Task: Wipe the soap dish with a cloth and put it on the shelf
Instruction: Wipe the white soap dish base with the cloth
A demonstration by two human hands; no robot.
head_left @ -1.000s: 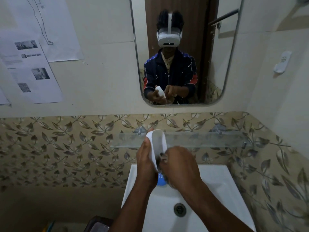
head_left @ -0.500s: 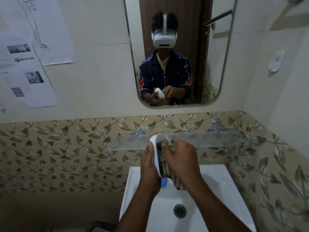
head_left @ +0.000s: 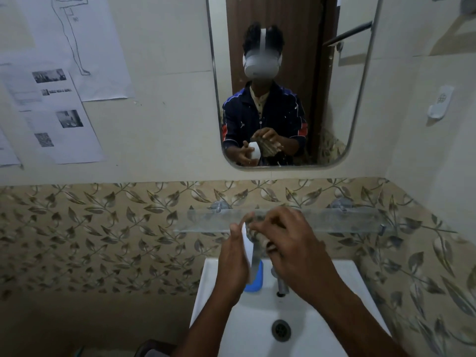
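Observation:
My left hand (head_left: pixel 233 261) grips the white soap dish (head_left: pixel 246 249) on edge, above the back of the sink. My right hand (head_left: pixel 288 248) holds a crumpled striped cloth (head_left: pixel 257 234) bunched against the dish's inner face; most of the cloth is hidden under my fingers. Just behind both hands, the glass shelf (head_left: pixel 342 220) runs along the leaf-patterned tiles. In the mirror (head_left: pixel 291 81) a person's reflection shows the dish and the cloth side by side.
A white sink (head_left: pixel 257 338) with a drain (head_left: pixel 281 330) lies below my arms. A blue item (head_left: pixel 256 280) and a metal tap (head_left: pixel 280 282) stand at its back edge. Papers (head_left: pixel 59 109) hang on the left wall; a white holder (head_left: pixel 439 104) on the right wall.
My right hand has moved up along the dish with the cloth, and the hanging end of the cloth is now tucked under the fingers. The camera has tilted up slightly.

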